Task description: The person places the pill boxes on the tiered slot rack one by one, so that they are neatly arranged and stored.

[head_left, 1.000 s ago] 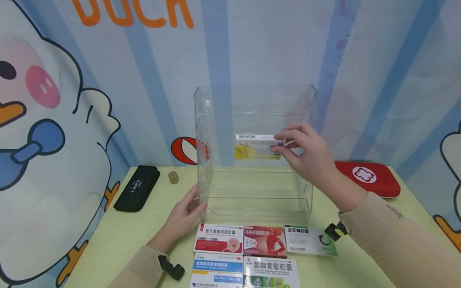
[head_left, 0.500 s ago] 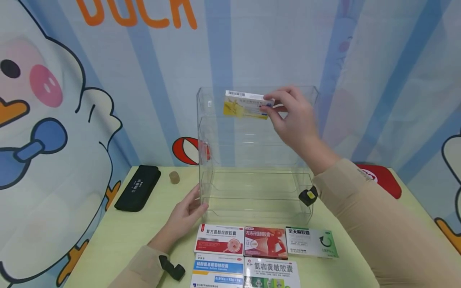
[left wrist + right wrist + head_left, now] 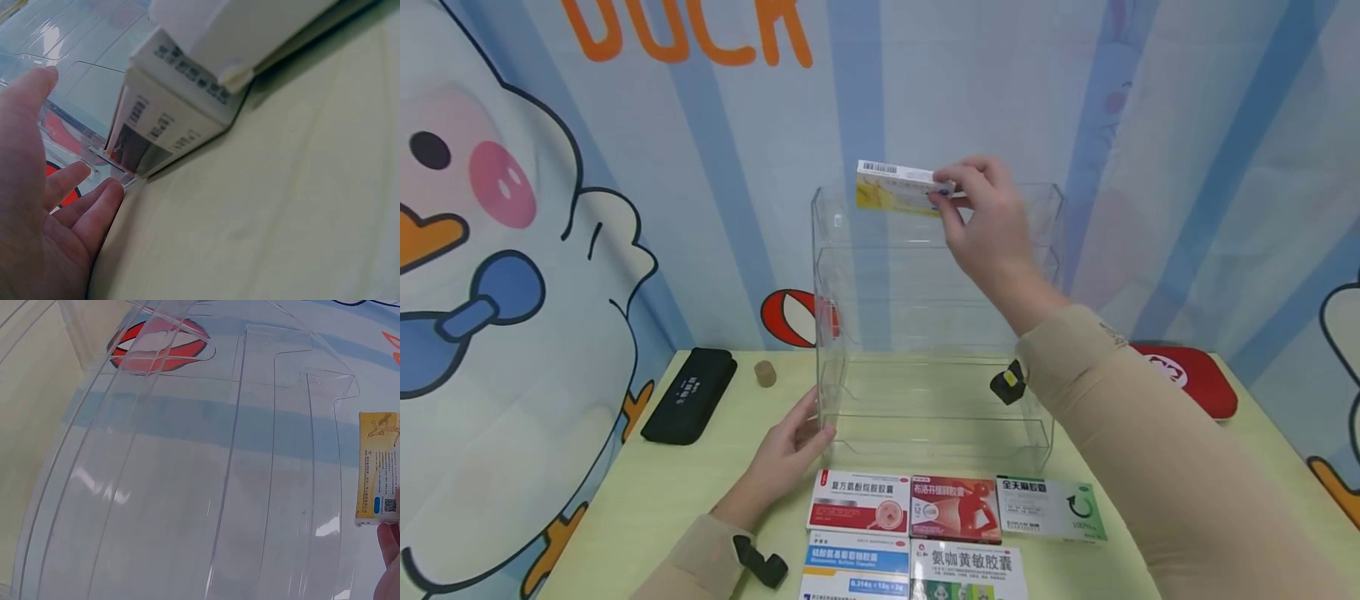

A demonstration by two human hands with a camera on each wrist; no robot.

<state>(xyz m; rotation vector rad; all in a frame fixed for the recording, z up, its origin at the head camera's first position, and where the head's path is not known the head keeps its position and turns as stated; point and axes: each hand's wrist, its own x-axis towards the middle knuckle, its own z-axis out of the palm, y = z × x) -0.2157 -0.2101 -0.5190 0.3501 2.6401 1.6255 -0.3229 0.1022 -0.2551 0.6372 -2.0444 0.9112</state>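
My right hand [image 3: 988, 221] pinches a yellow-and-white medicine box [image 3: 891, 185] by its right end, thumb below and fingers above. The box is at the top tier of a clear acrylic tiered display rack [image 3: 940, 429], overlapping its upper edge in the head view. In the right wrist view the medicine box [image 3: 378, 469] shows at the right edge, beyond the rack's clear tiers [image 3: 250, 469]. My left hand [image 3: 782, 454] holds the rack's lower left side, thumb at the front and fingers behind. In the left wrist view the thumb and fingers straddle the rack's edge.
In front of the rack lie several medicine boxes: red-and-white [image 3: 859, 502], red [image 3: 955, 508], green-and-white [image 3: 1051, 508], blue-and-white [image 3: 855, 567] and white-and-green [image 3: 967, 571]. A black case [image 3: 690, 396] and small cork-coloured cylinder [image 3: 765, 373] sit left; a red case [image 3: 1202, 383] sits right.
My right hand has lifted the yellow-and-white medicine box from the rack's middle to its top, moving slightly left. The left hand stays at the rack's side.
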